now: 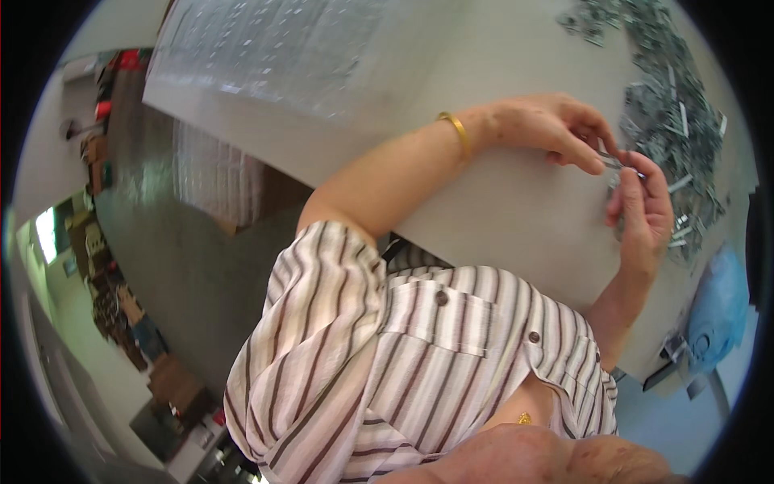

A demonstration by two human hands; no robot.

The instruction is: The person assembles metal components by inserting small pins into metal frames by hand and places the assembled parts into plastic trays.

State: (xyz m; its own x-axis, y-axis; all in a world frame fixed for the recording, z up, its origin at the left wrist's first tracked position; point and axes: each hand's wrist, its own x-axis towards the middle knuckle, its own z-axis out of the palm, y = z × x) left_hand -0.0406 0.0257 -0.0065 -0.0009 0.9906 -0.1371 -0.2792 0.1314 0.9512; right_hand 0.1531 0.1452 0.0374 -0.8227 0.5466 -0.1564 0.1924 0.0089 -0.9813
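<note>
Both of my hands meet over the right part of the pale table [516, 206]. My left hand [556, 133], with a gold bangle on its wrist, pinches one end of a small shiny metal piece [610, 160] between thumb and fingers. The other end sits in the fingertips of my right hand [642, 202], which are closed on it. Its exact shape is too small to make out and partly covered by the fingers. Just beyond my hands lies a heap of small grey metal pieces [673, 113], several of them longer bright strips.
Clear plastic trays [266, 48] lie in rows at the table's far left. More clear trays [214, 173] are stacked below the table edge. A blue plastic bag [721, 302] hangs near the right corner. Cardboard boxes [173, 379] line the floor at left.
</note>
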